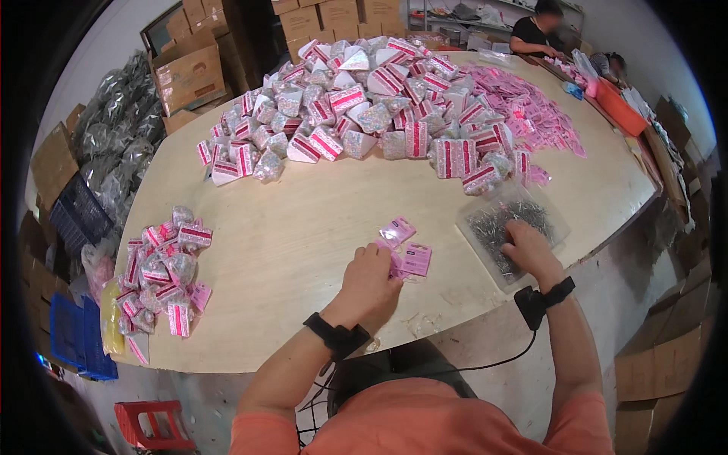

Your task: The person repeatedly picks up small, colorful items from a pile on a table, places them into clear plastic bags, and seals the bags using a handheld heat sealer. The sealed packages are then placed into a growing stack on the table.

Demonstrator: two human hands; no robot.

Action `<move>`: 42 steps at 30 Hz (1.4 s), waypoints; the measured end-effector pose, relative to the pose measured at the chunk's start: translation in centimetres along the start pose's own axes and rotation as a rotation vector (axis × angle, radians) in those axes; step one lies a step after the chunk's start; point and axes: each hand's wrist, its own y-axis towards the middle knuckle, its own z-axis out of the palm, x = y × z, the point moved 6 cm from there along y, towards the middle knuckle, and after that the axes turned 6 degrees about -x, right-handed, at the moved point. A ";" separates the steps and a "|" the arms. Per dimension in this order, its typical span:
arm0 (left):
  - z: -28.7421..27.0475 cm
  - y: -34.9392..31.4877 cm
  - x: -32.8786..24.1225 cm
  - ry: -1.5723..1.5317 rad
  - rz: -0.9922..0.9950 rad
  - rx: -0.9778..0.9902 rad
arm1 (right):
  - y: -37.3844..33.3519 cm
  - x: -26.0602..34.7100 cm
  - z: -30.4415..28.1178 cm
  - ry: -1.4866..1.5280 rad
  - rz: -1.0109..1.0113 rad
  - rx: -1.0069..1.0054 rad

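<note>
Near the middle of the table, my left hand (370, 274) has its fingers curled round the edge of a pink card (396, 263). Two more pink cards, one farther off (398, 230) and one to its right (416, 259), lie against the fingers. To the right, my right hand (531, 250) reaches into a clear plastic box (562, 224) of small silvery metal pieces (487, 224). Its fingers are bent together among the pieces; what they pinch is too small to make out. Both wrists carry black straps.
A large heap of clear bags with pink-and-white bands (349, 98) covers the far table, beside a pile of pink cards (523, 106). A smaller heap of bags (163, 269) lies at left. Beyond, a person in black (535, 34) sits near an orange basin (618, 108).
</note>
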 end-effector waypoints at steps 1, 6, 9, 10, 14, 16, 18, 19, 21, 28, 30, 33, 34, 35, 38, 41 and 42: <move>0.0 0.0 -0.1 0.005 -0.012 0.003 | -0.1 -0.1 0.1 -0.014 0.014 0.008; 0.1 0.5 0.0 0.046 0.028 -0.008 | 0.4 -1.1 1.0 0.011 -0.018 0.047; 0.2 0.6 -0.1 0.024 0.014 -0.013 | 0.6 -1.8 0.8 0.008 0.021 0.009; 0.3 0.6 -0.1 0.032 0.019 -0.019 | 0.6 -2.1 0.6 0.004 0.034 -0.007; 0.6 0.8 0.2 0.068 0.065 -0.060 | 0.5 -1.4 -0.9 0.074 0.019 -0.064; 0.2 0.8 0.1 0.016 0.017 -0.045 | 0.5 -1.1 -1.6 0.103 0.014 -0.109; -1.6 0.9 -1.3 -0.110 -0.119 0.012 | 0.5 -0.8 -2.4 0.098 -0.004 -0.168; -1.6 1.0 -1.1 -0.158 -0.137 0.002 | 0.5 -0.7 -2.8 0.094 -0.013 -0.197; -1.9 1.1 0.0 -0.252 -0.174 -0.020 | 0.8 -1.0 -2.9 0.130 0.014 -0.163; -1.6 1.7 3.3 -0.900 -0.425 0.089 | 1.5 -1.9 -2.6 0.186 -0.075 -0.219; -1.8 1.6 3.3 -0.998 -0.482 0.088 | 1.5 -1.9 -2.4 0.157 -0.083 -0.221; -1.7 1.4 3.7 -1.148 -0.579 0.068 | 1.4 -1.6 -2.2 0.162 -0.043 -0.181; -1.8 1.2 3.4 -1.186 -0.586 0.073 | 1.4 -1.5 -2.1 0.172 -0.020 -0.160; -1.8 1.1 3.3 -1.224 -0.593 0.079 | 1.3 -1.5 -2.1 0.179 -0.015 -0.158; -1.5 0.9 3.5 -1.305 -0.608 0.112 | 1.2 -1.6 -2.1 0.193 -0.013 -0.149; -1.8 0.7 3.3 -1.350 -0.595 0.099 | 1.2 -1.8 -2.0 0.201 -0.020 -0.125; -1.8 0.7 3.2 -1.383 -0.594 0.098 | 1.3 -1.9 -1.9 0.208 -0.011 -0.111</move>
